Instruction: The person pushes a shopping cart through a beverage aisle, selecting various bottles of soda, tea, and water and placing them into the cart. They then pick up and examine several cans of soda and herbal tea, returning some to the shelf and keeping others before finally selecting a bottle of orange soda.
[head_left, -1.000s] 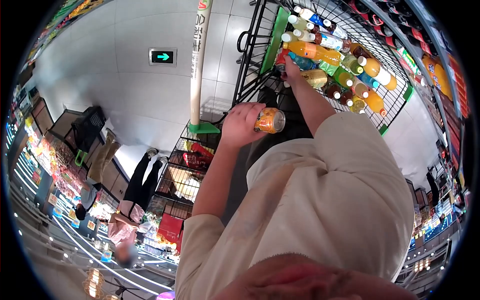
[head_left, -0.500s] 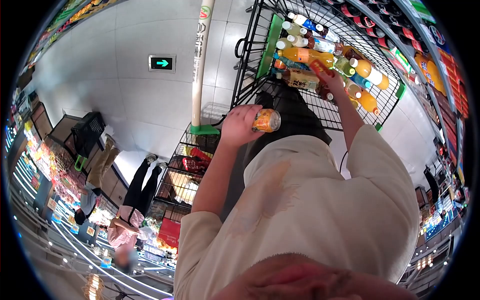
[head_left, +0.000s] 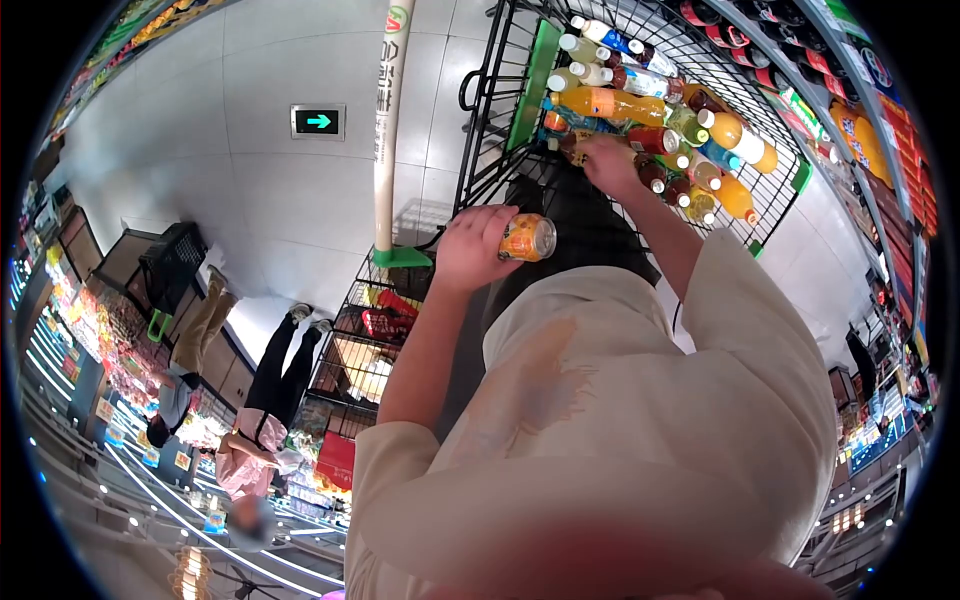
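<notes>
- Head view, left hand [head_left: 475, 248]: fingers wrap around an orange can [head_left: 528, 238]; the can lies sideways, its metal end pointing right, away from the fingers.
- Head view, right hand [head_left: 607, 165]: inside the shopping cart [head_left: 533, 88], fingers curled over a yellow-labelled bottle [head_left: 570, 150]; whether they grip it cannot be determined.
- Cart contents: a red can [head_left: 655, 140] lies just right of the right fingers; a large orange-drink bottle [head_left: 607, 104] lies beyond them; pale white-capped bottles [head_left: 580, 47] lie farther beyond.
- Wire rack [head_left: 343, 402], left of the left fingers: contains red packs [head_left: 385, 322].
</notes>
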